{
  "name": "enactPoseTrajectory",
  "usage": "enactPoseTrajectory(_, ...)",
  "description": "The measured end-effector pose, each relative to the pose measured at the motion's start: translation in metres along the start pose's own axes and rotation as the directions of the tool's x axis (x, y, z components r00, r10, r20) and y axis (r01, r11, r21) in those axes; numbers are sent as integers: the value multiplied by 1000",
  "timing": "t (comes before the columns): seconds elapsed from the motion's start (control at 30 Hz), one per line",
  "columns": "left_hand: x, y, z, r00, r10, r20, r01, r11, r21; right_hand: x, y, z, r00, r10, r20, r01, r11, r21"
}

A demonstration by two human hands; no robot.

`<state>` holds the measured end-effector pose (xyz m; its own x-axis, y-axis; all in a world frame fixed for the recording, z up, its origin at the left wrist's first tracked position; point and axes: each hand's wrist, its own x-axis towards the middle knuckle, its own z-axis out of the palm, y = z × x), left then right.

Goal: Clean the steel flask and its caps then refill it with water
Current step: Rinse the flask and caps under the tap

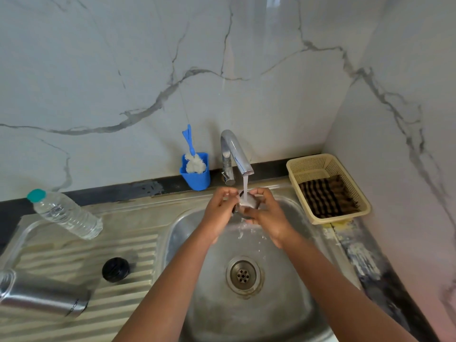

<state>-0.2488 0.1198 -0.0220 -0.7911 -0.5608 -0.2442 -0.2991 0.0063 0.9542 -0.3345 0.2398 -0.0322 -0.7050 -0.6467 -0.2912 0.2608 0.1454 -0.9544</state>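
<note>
I see a small cap, pale on top with a dark rim, held over the sink basin right under the tap, with the stream of water falling onto it. My left hand pinches the cap from the left side, fingers curled in against its edge. My right hand grips it from the right and from beneath, fingers bent over the top rim. Water splashes off below the hands toward the drain.

On the ribbed drainboard to the left, a second cap, black and round, sits by itself. Further left, at the edge of the view, the steel flask lies on its side, well apart from the basin. Behind it a clear plastic water bottle with a teal lid leans tilted on the drainboard's rim.

Against the marble wall, just left of the tap, a blue holder carries a bottle brush with white bristles. On the desk to the right of the sink stands a cream plastic basket with a dark striped cloth inside.
</note>
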Motion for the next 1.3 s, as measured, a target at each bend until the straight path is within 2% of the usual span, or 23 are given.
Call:
enactPoseTrajectory(0.07, -1, 1, 3, 999, -34, 0, 34, 999, 2, 2, 3, 5, 991, -126, -35, 118, 977, -175)
enactPoseTrajectory(0.13, -2, 2, 5, 1000, -17, 18, 17, 1000, -20, 2, 4, 6, 985, -165, -45, 154, 972, -179)
enactPoseTrajectory(0.2, -4, 3, 4, 999, 16, 35, -13, 997, -75, 0, -2, 5, 997, -72, -16, 72, 997, 34)
enactPoseTrajectory(0.27, -4, -1, -1, 996, 41, 80, -32, 993, -113, 0, -9, 2, 993, 91, 77, -111, 941, 319)
enactPoseTrajectory(0.3, -4, -2, -3, 994, 37, 100, -26, 993, -116, -1, -12, 0, 985, 130, 112, -163, 914, 372)
enactPoseTrajectory(0.37, -4, 0, -4, 994, -5, 113, 21, 990, -136, -2, -14, 0, 991, 104, 87, -123, 959, 255)
enactPoseTrajectory(0.4, -4, 2, -3, 994, -31, 105, 47, 987, -153, -3, -13, 1, 998, 54, 44, -58, 992, 114)
enactPoseTrajectory(0.47, -4, 4, 1, 997, -47, 67, 59, 981, -187, -6, -11, 5, 997, -75, -15, 73, 991, -111)
enactPoseTrajectory(0.53, -2, 6, 4, 1000, -6, 6, 7, 983, -181, -5, -7, 4, 991, -133, -18, 131, 988, -83)
enactPoseTrajectory(0.63, -3, 6, 5, 1000, -22, 6, 23, 949, -313, -4, -11, 3, 1000, -3, 21, -2, 969, 247)
enactPoseTrajectory(0.67, -5, 5, 5, 999, -41, 27, 49, 923, -381, -2, -12, 1, 997, 67, 28, -72, 950, 304)
enactPoseTrajectory(0.77, -6, 0, 4, 993, -86, 80, 116, 834, -540, 0, -16, 0, 973, 214, 82, -229, 921, 315)
enactPoseTrajectory(0.9, -5, 0, 8, 971, -230, 69, 216, 712, -668, -2, -16, 4, 961, 272, 59, -275, 899, 340)
enactPoseTrajectory(1.0, -5, 3, 8, 951, -293, 96, 277, 676, -682, -2, -16, 3, 949, 309, 66, -312, 884, 348)
enactPoseTrajectory(1.07, -5, 4, 9, 938, -331, 102, 314, 688, -654, -4, -16, 3, 948, 309, 79, -317, 891, 326)
enactPoseTrajectory(1.13, -5, 3, 13, 948, -311, 71, 289, 742, -605, -4, -14, 4, 949, 310, 66, -313, 891, 329)
enactPoseTrajectory(1.2, -4, 1, 16, 977, -209, 46, 199, 808, -554, -4, -12, 5, 944, 330, -11, -305, 883, 357)
enactPoseTrajectory(1.3, -5, 0, 16, 991, -99, 88, 125, 921, -369, -3, -11, 2, 927, 358, -112, -302, 890, 342)
